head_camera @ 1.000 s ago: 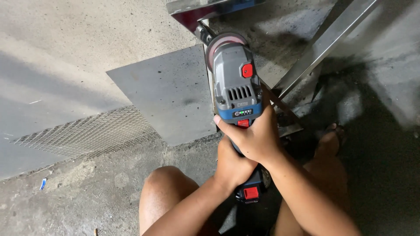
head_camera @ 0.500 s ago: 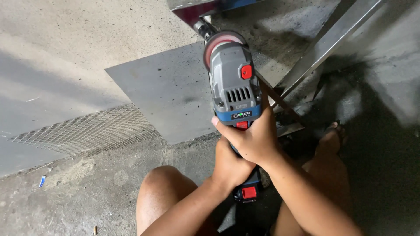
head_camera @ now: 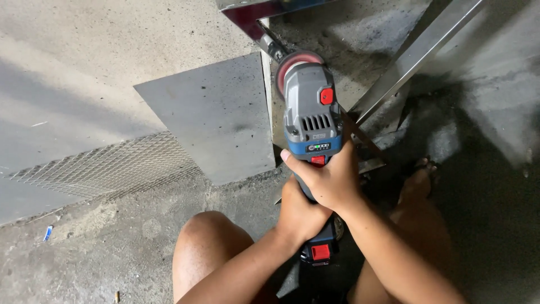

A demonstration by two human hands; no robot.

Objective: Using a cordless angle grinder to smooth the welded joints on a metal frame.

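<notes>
A grey and blue cordless angle grinder [head_camera: 311, 115] with a reddish disc [head_camera: 296, 61] points away from me at mid frame. My right hand [head_camera: 331, 179] wraps the grinder's body just behind its blue band. My left hand [head_camera: 299, 217] grips the handle lower down, above the battery with its red button [head_camera: 320, 252]. The disc sits at a thin metal bar [head_camera: 269, 40] that runs up to a shiny metal frame piece [head_camera: 264, 8].
A flat grey metal sheet [head_camera: 216, 115] lies on the concrete floor left of the grinder, with a strip of metal mesh [head_camera: 107, 166] beside it. A shiny angled metal bar [head_camera: 416, 56] crosses the upper right. My bare knee [head_camera: 208, 242] and foot [head_camera: 419, 180] are below.
The grinder and both hands have shifted slightly forward and right toward the thin bar; the grip is unchanged.
</notes>
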